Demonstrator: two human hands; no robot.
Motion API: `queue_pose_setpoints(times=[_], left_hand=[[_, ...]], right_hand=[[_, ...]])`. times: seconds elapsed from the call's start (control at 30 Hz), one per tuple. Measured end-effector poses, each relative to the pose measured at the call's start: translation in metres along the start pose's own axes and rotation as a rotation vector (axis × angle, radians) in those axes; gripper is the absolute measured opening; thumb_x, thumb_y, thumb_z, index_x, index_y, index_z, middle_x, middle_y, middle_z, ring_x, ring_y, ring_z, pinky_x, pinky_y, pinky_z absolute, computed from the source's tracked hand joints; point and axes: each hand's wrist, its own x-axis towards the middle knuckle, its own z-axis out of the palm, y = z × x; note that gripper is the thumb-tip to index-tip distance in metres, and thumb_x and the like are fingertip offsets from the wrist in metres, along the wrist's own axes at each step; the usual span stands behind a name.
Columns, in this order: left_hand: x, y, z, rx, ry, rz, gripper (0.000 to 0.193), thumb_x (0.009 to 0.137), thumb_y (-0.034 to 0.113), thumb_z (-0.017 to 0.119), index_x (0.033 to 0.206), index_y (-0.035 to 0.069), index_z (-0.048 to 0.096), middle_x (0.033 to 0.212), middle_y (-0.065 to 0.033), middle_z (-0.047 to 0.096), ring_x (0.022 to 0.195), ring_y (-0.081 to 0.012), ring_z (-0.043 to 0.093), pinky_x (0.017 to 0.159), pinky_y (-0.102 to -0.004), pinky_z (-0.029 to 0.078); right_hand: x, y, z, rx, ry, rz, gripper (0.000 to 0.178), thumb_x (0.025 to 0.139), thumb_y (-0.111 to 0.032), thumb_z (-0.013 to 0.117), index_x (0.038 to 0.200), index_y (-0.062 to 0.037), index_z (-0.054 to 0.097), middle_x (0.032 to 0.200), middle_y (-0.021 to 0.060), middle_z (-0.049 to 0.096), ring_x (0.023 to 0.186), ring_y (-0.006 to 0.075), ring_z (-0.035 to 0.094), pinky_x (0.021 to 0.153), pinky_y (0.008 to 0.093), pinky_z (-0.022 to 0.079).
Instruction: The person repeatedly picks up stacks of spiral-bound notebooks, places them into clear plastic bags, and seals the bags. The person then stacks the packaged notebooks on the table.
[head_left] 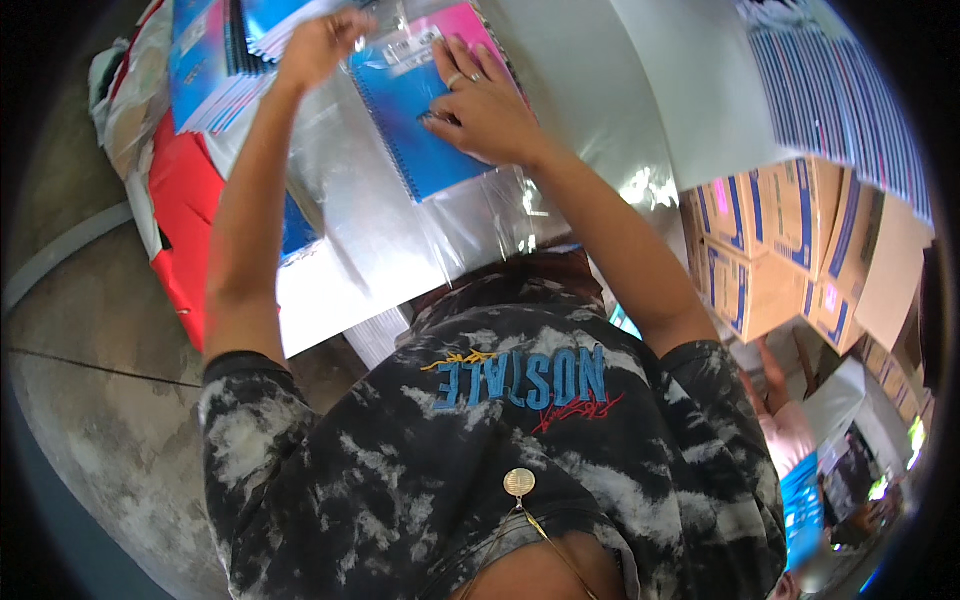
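A spiral-bound notebook [400,120] with a blue and pink cover lies on the table at the top middle, its coil along the left edge. Clear plastic with a pale printed label [412,50] covers its upper part. My right hand [485,110] rests flat on the cover, fingers spread, a ring on one finger. Just off the notebook's upper left corner is my left hand [318,50], slightly blurred, with its fingers curled together by the plastic. What they pinch, if anything, is too small to make out.
Blue notebooks [205,75] stand stacked left of my left hand, beside red and white wrapping [185,190]. Shiny clear plastic [590,150] covers the table. At the far right are a long stack of notebooks [835,105] and cardboard boxes [770,230]. Another person [785,430] is at lower right.
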Motion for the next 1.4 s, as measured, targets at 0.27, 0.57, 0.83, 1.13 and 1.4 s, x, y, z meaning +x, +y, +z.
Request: queue_pose_setpoints(times=[0.27, 0.57, 0.83, 1.13, 1.4], left_hand=[[0.055, 0.02, 0.01, 0.397, 0.798, 0.0, 0.036, 0.082, 0.034, 0.058, 0.1, 0.003, 0.063, 0.097, -0.0184, 0.063, 0.093, -0.03, 0.06, 0.081, -0.0373, 0.045], [-0.065, 0.111, 0.119, 0.352, 0.294, -0.266, 0.062, 0.09, 0.039, 0.038, 0.136, -0.001, 0.03, 0.145, -0.0233, 0.021, 0.136, -0.0421, 0.01, 0.105, -0.0602, 0.004], [-0.062, 0.114, 0.131, 0.59, 0.355, -0.136, 0.054, 0.087, 0.035, 0.047, 0.13, 0.004, 0.038, 0.135, -0.0171, 0.034, 0.125, -0.0372, 0.027, 0.098, -0.0533, 0.021], [-0.1, 0.144, 0.143, 0.449, 0.18, -0.301, 0.066, 0.09, 0.042, 0.038, 0.139, 0.0, 0.026, 0.147, -0.0196, 0.018, 0.137, -0.0406, 0.008, 0.106, -0.06, 0.002], [-0.199, 0.179, 0.107, -0.065, 0.206, 0.03, 0.054, 0.075, 0.015, 0.068, 0.125, 0.007, 0.049, 0.126, -0.0145, 0.051, 0.118, -0.0282, 0.046, 0.099, -0.0441, 0.033]], right_hand=[[-0.007, 0.026, 0.011, -0.044, -0.106, 0.059, 0.034, 0.086, -0.039, 0.048, 0.1, -0.0151, 0.069, 0.143, 0.0197, 0.03, 0.137, 0.0332, 0.019, 0.111, 0.0432, 0.009], [-0.013, 0.069, 0.022, 0.662, -0.04, 0.227, 0.03, 0.086, -0.027, 0.048, 0.079, -0.0035, 0.066, 0.133, 0.0269, 0.041, 0.131, 0.0317, 0.032, 0.108, 0.04, 0.021], [0.003, 0.066, 0.027, 0.256, -0.008, -0.204, 0.032, 0.085, -0.028, 0.046, 0.08, -0.003, 0.066, 0.13, 0.0229, 0.045, 0.131, 0.0396, 0.026, 0.107, 0.0551, 0.013], [0.037, 0.072, -0.007, 0.241, -0.719, -0.102, 0.035, 0.08, -0.034, 0.047, 0.071, -0.0087, 0.069, 0.145, 0.02, 0.025, 0.139, 0.0363, 0.001, 0.109, 0.0535, -0.001], [0.042, 0.034, -0.012, 0.208, -0.765, -0.031, 0.034, 0.078, -0.035, 0.057, 0.06, -0.0077, 0.065, 0.151, 0.0178, 0.0, 0.139, 0.0321, -0.014, 0.107, 0.0527, -0.01]])
